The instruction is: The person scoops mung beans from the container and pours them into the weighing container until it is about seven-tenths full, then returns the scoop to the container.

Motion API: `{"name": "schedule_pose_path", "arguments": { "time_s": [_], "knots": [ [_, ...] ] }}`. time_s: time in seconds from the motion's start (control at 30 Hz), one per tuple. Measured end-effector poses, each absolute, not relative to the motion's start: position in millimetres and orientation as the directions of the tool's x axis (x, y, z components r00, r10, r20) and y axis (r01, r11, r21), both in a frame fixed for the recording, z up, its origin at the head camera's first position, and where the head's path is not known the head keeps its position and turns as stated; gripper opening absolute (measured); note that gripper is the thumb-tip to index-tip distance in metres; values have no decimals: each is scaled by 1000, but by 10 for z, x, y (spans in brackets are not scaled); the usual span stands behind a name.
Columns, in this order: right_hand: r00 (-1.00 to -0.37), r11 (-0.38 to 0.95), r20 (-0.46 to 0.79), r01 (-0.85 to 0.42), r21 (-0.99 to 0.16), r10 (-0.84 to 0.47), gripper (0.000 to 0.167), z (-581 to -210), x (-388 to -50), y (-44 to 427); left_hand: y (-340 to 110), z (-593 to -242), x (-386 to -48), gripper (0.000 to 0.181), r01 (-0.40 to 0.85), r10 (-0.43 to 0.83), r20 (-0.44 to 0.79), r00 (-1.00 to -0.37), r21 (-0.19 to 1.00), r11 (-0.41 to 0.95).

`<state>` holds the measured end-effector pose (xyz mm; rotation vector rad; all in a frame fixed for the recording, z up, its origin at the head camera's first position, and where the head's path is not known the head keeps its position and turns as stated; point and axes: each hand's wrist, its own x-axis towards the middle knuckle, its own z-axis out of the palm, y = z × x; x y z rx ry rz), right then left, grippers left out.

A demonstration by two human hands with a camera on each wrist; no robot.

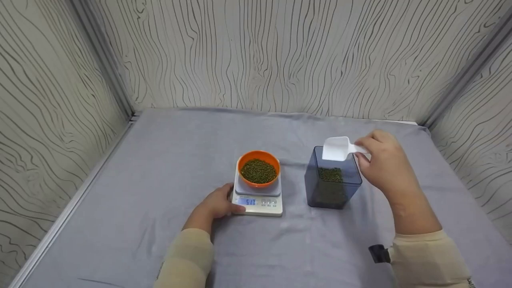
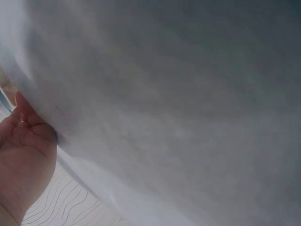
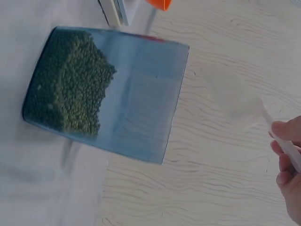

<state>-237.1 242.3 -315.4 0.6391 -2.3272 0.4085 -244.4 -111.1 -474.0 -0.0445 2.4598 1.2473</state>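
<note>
In the head view my right hand [image 1: 386, 164] pinches the handle of a white plastic scoop [image 1: 336, 149] over a translucent blue-grey container [image 1: 316, 188]. The scoop looks bare inside. Small green beans [image 3: 75, 84] fill the lower part of that container, as the right wrist view shows. To its left, an orange bowl [image 1: 259, 185] of green beans [image 1: 259, 171] stands on a white kitchen scale [image 1: 262, 209] whose lit display seems to read 517. My left hand [image 1: 220, 203] holds the scale's front left corner, thumb by the display. In the left wrist view only part of this hand [image 2: 28, 146] appears.
A grey cloth [image 1: 168, 168] covers the table. Wood-grain patterned panels [image 1: 256, 56] enclose the back and both sides, with metal rails [image 1: 100, 60] at the corners. A black strap end [image 1: 379, 253] juts from the right sleeve.
</note>
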Motion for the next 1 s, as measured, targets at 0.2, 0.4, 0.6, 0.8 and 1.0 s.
{"name": "schedule_pose_path", "arguments": {
  "time_s": [0.2, 0.4, 0.6, 0.8, 1.0],
  "knots": [
    [-777, 874, 504, -478, -85, -376, 17, -3258, -2400, 2461, -1106, -4736, -2439, 90, -196, 143, -345, -928, 775, 601],
    [-854, 903, 315, -430, 25, -415, 13, -3399, -2461, 2430, -1091, -4766, -2440, 90, -206, 139, -349, -927, 783, 587],
    [-868, 899, 236, -433, 70, -437, 12, -3513, -2502, 2444, -1082, -4765, -2443, 91, -206, 143, -349, -926, 786, 583],
    [-875, 892, 176, -448, 59, -451, 9, -3593, -2553, 2454, -1083, -4755, -2445, 90, -212, 144, -353, -924, 790, 576],
    [-874, 881, 130, -474, -10, -468, 10, -3637, -2632, 2437, -1088, -4748, -2437, 90, -222, 135, -357, -924, 791, 570]
  ]
}}
